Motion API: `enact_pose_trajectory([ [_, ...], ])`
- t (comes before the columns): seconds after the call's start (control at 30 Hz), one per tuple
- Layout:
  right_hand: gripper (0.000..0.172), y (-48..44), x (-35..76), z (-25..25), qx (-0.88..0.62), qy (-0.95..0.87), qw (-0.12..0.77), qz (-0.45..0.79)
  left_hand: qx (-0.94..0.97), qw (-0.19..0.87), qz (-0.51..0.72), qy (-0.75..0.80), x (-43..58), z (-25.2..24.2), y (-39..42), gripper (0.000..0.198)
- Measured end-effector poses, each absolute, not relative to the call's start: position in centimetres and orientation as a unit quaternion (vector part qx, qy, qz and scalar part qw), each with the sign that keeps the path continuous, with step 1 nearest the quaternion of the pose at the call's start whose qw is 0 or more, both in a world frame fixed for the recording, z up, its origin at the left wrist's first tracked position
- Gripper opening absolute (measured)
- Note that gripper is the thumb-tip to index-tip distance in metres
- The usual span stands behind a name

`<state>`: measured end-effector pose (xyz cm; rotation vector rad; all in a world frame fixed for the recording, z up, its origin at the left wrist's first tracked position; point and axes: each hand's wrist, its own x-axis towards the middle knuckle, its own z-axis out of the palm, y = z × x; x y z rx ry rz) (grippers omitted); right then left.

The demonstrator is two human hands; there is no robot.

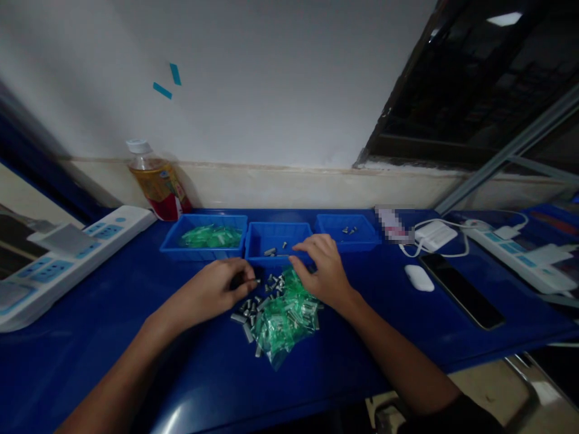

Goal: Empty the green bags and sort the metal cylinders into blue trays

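Observation:
My left hand (221,288) rests on the blue table, fingers curled, pinching a small metal piece (256,281) at its tip. My right hand (322,269) is curled over the far edge of a heap of small green plastic bags (284,316) and grey metal pieces (246,313); what its fingers hold is hidden. Just behind the hands stand three blue trays: the left tray (174,242) holds green bags, the middle tray (257,238) a few metal pieces, the right tray (366,238) a couple of metal pieces.
A drink bottle (156,181) stands by the wall at back left. A white power strip (67,259) lies at left. At right are a black phone (461,289), a white earbud case (419,278), a charger with cable (434,235) and another power strip (520,256).

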<state>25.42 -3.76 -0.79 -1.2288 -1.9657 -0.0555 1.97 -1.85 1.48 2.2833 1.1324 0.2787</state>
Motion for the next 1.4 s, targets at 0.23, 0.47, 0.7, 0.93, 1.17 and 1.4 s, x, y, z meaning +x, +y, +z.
enact_pose_trajectory([
  [0.23, 0.014, -6.3, 23.5, -0.7, -0.352, -0.877, 0.326, 0.038, 0.814, 0.422, 0.178, 0.356, 3.4, 2.4, -3.0, 0.028],
  [0.47, 0.013, -6.2, 23.4, -0.7, -0.38, -0.859, 0.344, 0.016, 0.802, 0.415, 0.21, 0.375, 3.5, 1.2, -2.8, 0.032],
  [0.7, 0.018, -2.7, 28.4, 1.2, -0.533, -0.719, 0.435, -0.095, 0.834, 0.187, 0.262, 0.449, 4.6, 2.1, -1.5, 0.028],
  [0.93, 0.032, -0.7, 35.6, -0.2, -0.709, -0.587, 0.353, -0.166, 0.845, 0.072, 0.068, 0.526, 10.7, 3.8, 2.9, 0.019],
  [1.17, 0.028, -1.2, 34.8, 0.7, -0.659, -0.622, 0.407, -0.112, 0.857, 0.029, -0.017, 0.514, 11.9, 3.4, 4.1, 0.027],
  [1.4, 0.026, -0.7, 37.8, 0.8, -0.664, -0.567, 0.479, -0.086, 0.897, 0.03, 0.147, 0.415, 17.7, 5.4, 4.4, 0.03],
])
